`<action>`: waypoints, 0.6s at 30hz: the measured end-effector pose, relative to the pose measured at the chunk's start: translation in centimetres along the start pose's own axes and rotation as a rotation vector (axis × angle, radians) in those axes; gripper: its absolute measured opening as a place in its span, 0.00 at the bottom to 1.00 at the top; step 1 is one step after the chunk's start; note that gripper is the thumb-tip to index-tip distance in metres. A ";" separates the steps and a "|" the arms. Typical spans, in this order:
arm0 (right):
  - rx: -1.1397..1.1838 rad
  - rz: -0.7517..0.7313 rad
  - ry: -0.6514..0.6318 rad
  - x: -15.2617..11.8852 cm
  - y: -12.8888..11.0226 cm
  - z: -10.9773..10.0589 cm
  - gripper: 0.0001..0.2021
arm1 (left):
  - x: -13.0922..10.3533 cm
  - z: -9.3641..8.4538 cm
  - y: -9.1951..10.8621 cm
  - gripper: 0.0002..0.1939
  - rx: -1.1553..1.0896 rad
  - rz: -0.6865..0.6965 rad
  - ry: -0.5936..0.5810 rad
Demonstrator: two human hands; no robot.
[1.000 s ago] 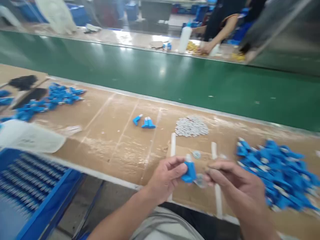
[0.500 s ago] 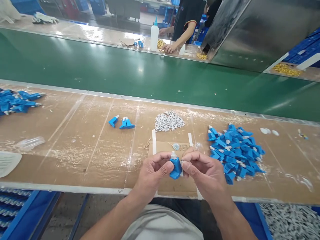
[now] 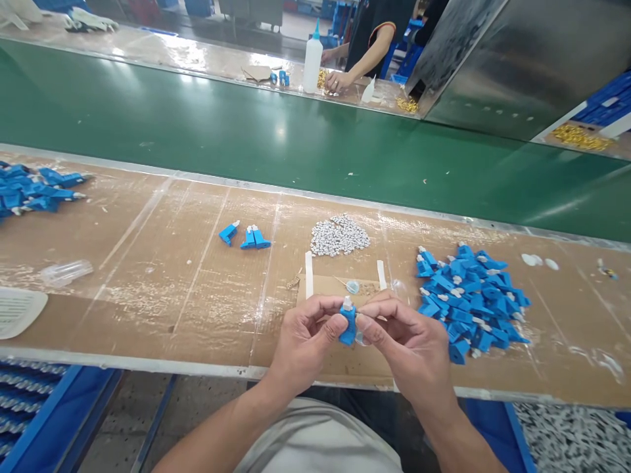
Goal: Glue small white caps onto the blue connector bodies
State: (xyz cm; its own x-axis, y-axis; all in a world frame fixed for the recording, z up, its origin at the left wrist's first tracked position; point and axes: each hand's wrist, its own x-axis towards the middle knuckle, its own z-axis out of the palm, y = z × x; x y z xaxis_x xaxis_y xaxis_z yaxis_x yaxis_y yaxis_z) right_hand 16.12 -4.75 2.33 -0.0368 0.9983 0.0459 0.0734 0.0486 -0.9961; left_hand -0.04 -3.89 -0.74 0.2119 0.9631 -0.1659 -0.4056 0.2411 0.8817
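A small blue part with a white tip (image 3: 348,323) stands upright between my hands, above a cardboard piece (image 3: 340,368) on the bench. My left hand (image 3: 305,338) pinches it from the left with thumb and fingers. On its right side, the thumb and fingers of my right hand (image 3: 407,338) are pressed together; whatever they hold is too small to make out. Beyond my hands lies a pile of small grey-white pieces (image 3: 340,235). A heap of blue parts (image 3: 473,299) is right of my right hand, and a few blue parts (image 3: 255,238) lie to the left.
More blue parts (image 3: 34,189) lie far left, near a clear plastic piece (image 3: 66,272). A green belt (image 3: 276,141) runs behind the bench. Across it are a white bottle (image 3: 312,62) and another person's hand (image 3: 338,81). Blue crates stand below the bench's front edge.
The blue part has turned slightly between my fingers and now shows a narrower side. The whole view has shifted a little. Both hands keep their pinched pose.
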 end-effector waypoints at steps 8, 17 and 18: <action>0.333 0.219 -0.035 0.6 0.9 -0.7 0.05 | 0.1 -0.1 1.1 0.11 0.126 0.102 -0.106; 0.612 0.525 -0.012 0.4 1.5 -1.0 0.19 | 0.1 0.6 1.8 0.13 0.044 0.052 -0.207; 0.636 0.535 -0.008 0.4 1.5 -0.9 0.19 | 0.1 0.7 1.9 0.13 0.044 0.052 -0.208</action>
State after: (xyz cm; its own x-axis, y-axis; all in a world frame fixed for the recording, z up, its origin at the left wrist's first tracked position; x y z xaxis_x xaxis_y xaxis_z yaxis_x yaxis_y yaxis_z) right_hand 17.15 -4.25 0.91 -0.1640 0.8807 -0.4444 -0.4939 -0.4633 -0.7358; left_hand -0.15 -3.44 1.19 0.3721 0.9278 -0.0291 -0.3828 0.1819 0.9058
